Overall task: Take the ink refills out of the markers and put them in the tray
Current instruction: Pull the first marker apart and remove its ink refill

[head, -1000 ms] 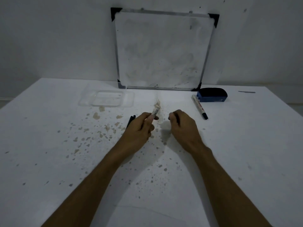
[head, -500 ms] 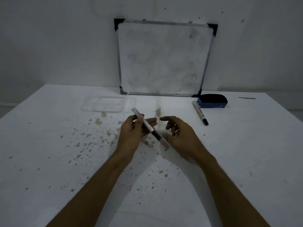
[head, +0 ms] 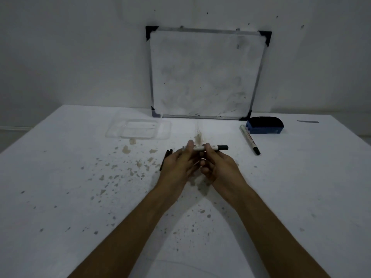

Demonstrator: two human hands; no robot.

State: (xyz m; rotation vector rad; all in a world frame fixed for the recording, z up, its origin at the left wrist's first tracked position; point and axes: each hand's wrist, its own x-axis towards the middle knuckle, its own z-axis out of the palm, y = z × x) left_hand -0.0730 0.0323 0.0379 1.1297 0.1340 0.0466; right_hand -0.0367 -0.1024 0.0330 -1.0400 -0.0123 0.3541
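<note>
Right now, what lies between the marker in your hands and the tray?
Only table with brown stains; no object lies between the marker and the tray, as the head view shows.

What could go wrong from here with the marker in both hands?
The marker is pinched only at fingertips of the left hand and right hand; a pull could make it slip. The clear tray sits apart and barely shows against the white table, so a refill might land beside it.

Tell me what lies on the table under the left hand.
A slim black object pokes out beside the left hand, which holds the marker with the right hand. The hand covers its remainder, so its full length and identity are hidden.
</note>
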